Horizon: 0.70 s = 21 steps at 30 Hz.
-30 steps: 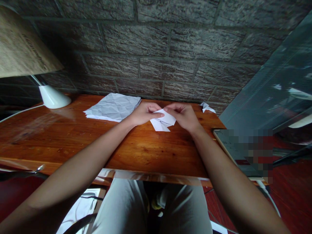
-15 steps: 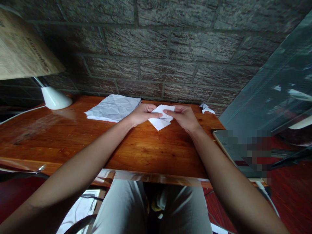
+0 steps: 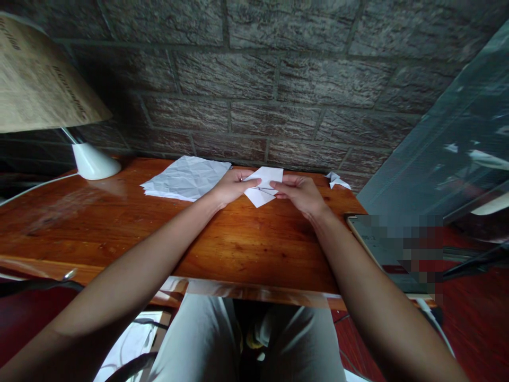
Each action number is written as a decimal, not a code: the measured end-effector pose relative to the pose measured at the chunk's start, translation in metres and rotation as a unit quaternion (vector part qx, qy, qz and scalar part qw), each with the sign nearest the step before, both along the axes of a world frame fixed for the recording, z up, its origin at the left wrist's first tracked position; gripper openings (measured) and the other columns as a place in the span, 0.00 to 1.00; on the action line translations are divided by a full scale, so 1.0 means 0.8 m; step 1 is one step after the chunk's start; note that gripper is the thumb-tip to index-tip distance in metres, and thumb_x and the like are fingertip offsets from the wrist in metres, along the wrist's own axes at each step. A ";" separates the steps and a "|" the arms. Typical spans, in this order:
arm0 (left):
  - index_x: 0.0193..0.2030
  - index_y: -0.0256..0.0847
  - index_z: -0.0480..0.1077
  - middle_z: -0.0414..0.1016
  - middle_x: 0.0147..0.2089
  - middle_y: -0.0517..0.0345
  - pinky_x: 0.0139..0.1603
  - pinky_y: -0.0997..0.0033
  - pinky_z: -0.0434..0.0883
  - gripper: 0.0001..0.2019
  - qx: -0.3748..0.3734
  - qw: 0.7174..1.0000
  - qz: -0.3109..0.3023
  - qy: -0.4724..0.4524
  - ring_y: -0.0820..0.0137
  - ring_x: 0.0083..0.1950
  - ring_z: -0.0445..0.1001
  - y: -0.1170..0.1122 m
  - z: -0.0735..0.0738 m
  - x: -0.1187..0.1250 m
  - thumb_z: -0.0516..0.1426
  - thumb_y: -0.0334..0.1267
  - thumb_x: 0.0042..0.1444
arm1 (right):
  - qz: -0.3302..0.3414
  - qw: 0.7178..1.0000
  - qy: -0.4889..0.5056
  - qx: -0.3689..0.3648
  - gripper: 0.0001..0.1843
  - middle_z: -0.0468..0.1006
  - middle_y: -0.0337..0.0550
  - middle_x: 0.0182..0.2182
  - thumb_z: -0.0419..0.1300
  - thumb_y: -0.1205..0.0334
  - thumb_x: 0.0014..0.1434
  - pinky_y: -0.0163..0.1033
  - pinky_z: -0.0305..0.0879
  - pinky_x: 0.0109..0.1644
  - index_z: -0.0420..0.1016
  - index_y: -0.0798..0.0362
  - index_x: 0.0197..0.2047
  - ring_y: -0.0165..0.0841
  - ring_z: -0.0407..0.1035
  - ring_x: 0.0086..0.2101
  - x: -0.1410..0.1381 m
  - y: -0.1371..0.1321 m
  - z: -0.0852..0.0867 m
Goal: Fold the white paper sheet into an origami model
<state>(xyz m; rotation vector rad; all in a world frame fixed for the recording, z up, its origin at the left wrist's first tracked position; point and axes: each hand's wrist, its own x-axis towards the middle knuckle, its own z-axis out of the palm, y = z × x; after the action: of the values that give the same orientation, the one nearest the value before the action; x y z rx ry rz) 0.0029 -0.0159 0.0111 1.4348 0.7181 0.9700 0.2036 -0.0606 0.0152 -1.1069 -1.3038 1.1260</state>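
Note:
Both hands meet at the far side of a wooden table (image 3: 222,244), pinching one folded white paper (image 3: 265,185). My left hand (image 3: 231,185) grips the paper's left edge with thumb and fingers closed. My right hand (image 3: 301,192) grips its right edge the same way. The paper is held lifted and tilted, with a flat top edge and a pointed lower corner just above the tabletop.
A stack of creased white sheets (image 3: 185,178) lies left of the hands. A small crumpled paper scrap (image 3: 337,180) sits at the far right corner. A lamp with a white base (image 3: 94,162) and tan shade (image 3: 40,85) stands far left. A brick wall backs the table.
The folded paper has come up off the table and shifted slightly toward the wall between both hands. Its top part now stands more upright.

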 end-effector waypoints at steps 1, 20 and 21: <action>0.41 0.34 0.82 0.84 0.37 0.53 0.42 0.69 0.70 0.17 -0.010 1.000 0.001 -0.004 0.71 0.34 0.76 0.001 0.000 0.000 0.71 0.42 0.46 | -0.003 1.000 0.002 0.000 0.20 0.87 0.45 0.38 0.78 0.52 0.40 0.35 0.70 0.38 0.86 0.52 0.36 0.30 0.76 0.33 0.000 0.001 0.000; 0.42 0.34 0.79 0.84 0.38 0.54 0.40 0.72 0.71 0.15 -0.004 0.993 -0.093 0.077 0.72 0.35 0.78 0.003 0.002 -0.011 0.70 0.29 0.45 | 0.005 0.999 0.025 0.019 0.20 0.84 0.41 0.31 0.78 0.50 0.38 0.40 0.70 0.40 0.83 0.52 0.33 0.31 0.74 0.30 -0.009 -0.002 -0.003; 0.42 0.34 0.79 0.84 0.38 0.54 0.40 0.72 0.71 0.15 0.000 0.993 -0.093 0.079 0.71 0.35 0.78 0.003 0.002 -0.010 0.70 0.29 0.44 | 0.005 0.999 0.025 0.020 0.20 0.84 0.41 0.31 0.78 0.50 0.38 0.40 0.70 0.39 0.83 0.52 0.33 0.31 0.74 0.30 -0.009 -0.001 -0.003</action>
<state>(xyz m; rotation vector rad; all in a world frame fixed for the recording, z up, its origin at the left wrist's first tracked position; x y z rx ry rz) -0.0054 -0.0134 0.0127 1.5612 0.6849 0.7183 0.1966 -0.0618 0.0125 -1.0375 -1.2903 1.1232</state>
